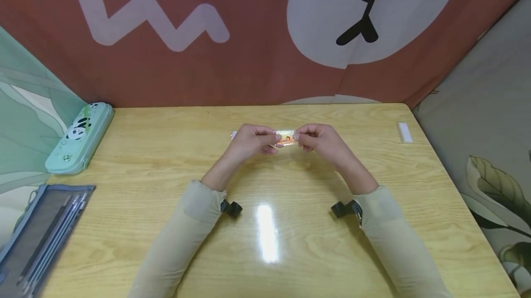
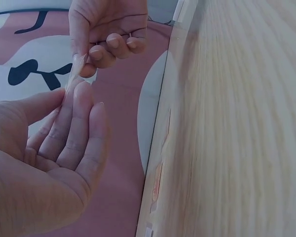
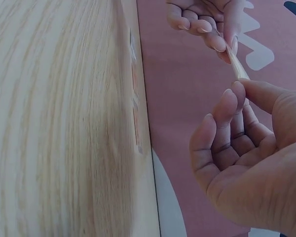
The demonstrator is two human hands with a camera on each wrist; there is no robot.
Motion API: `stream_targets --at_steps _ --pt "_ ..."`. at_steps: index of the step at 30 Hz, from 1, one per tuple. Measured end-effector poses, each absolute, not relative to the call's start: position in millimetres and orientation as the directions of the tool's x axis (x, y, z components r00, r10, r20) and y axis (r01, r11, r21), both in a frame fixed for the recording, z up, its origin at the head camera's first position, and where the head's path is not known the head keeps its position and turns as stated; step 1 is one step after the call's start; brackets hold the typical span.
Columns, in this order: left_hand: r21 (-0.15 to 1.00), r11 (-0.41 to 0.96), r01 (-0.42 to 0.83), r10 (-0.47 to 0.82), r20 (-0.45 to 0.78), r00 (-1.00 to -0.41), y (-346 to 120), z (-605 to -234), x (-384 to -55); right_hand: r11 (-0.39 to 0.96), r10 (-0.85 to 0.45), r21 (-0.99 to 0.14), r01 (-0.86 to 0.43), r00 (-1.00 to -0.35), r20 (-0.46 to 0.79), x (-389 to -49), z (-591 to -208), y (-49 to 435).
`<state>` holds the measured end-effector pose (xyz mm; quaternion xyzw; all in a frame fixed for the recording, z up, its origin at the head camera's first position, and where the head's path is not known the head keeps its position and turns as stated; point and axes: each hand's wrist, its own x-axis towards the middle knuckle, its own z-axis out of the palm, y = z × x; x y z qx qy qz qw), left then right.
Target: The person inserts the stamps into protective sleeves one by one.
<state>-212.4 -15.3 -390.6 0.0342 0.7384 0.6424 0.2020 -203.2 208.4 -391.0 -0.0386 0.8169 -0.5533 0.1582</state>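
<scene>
Above the far part of the table, both hands hold a small shiny flat piece [image 1: 286,137] with a yellow and orange picture. My left hand [image 1: 255,140] pinches its left end between thumb and fingers. The opposite end is pinched by my right hand [image 1: 325,141]. Seen edge-on in the left wrist view, the piece [image 2: 76,70] looks thin and glossy, stretched between the two sets of fingertips. Under the hands, flat strips [image 3: 135,116] with orange parts lie on the table close to its far edge; in the head view the hands mostly hide them.
On the wooden table [image 1: 166,159], a teal panda pencil case [image 1: 68,150] lies at far left. In front of it is a mesh zip pouch [image 1: 45,238] holding pens. A small white block [image 1: 405,133] sits near the right edge. A brown printed cloth [image 1: 257,72] hangs behind.
</scene>
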Motion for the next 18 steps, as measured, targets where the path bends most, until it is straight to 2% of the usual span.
stream_targets --at_steps 10,18 --pt "0.961 0.173 -0.213 0.318 -0.26 -0.912 -11.9 -392.8 -211.9 0.391 -0.238 -0.916 0.091 -0.951 -0.196 -202.0 -394.4 211.2" --pt "0.961 0.166 -0.222 0.304 -0.264 -0.915 -7.4 -391.1 -215.6 0.441 -0.189 -0.891 0.109 -0.959 -0.211 -205.3 -389.4 223.5"
